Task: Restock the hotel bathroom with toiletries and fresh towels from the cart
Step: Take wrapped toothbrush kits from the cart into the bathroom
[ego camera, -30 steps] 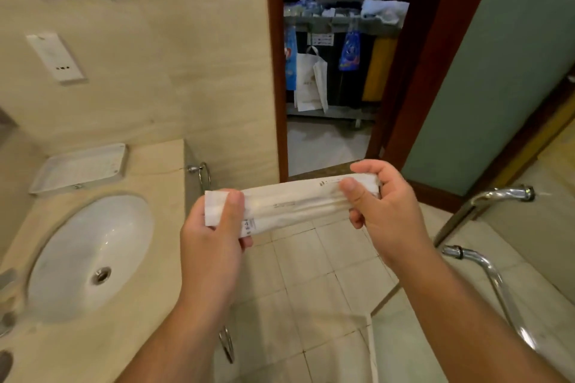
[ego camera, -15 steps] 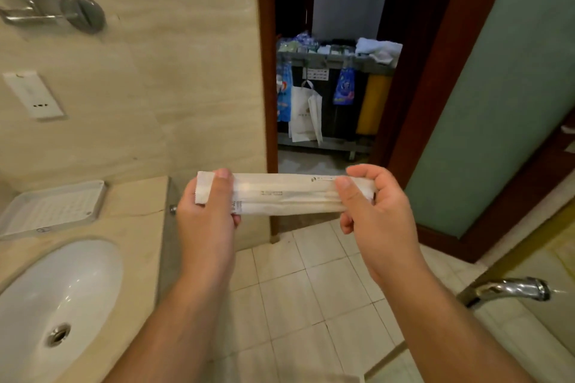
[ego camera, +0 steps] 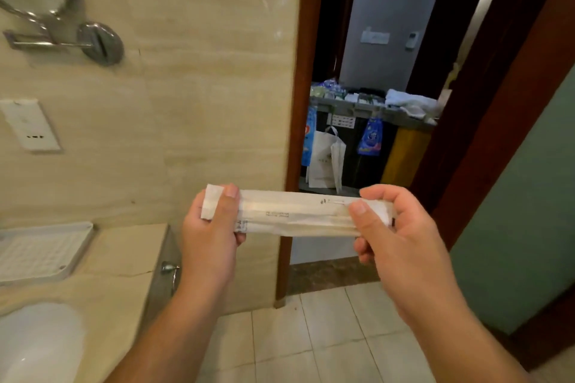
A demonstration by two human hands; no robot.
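Fingers (ego camera: 382,196) and thumbs of the left hand (ego camera: 211,236) and right hand (ego camera: 401,236) are pinching the two ends of a long white packet (ego camera: 295,214). Below-left of the left fingers, a white tray (ego camera: 40,252) is sitting on the counter (ego camera: 124,289) beside the sink (ego camera: 37,342). Far beyond the fingers, the cart (ego camera: 370,115) is carrying white towels (ego camera: 410,102) and small toiletries (ego camera: 329,92) in its top bins.

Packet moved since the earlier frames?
Yes, up. The packet was just below the counter's ring in view; now it sits above it.
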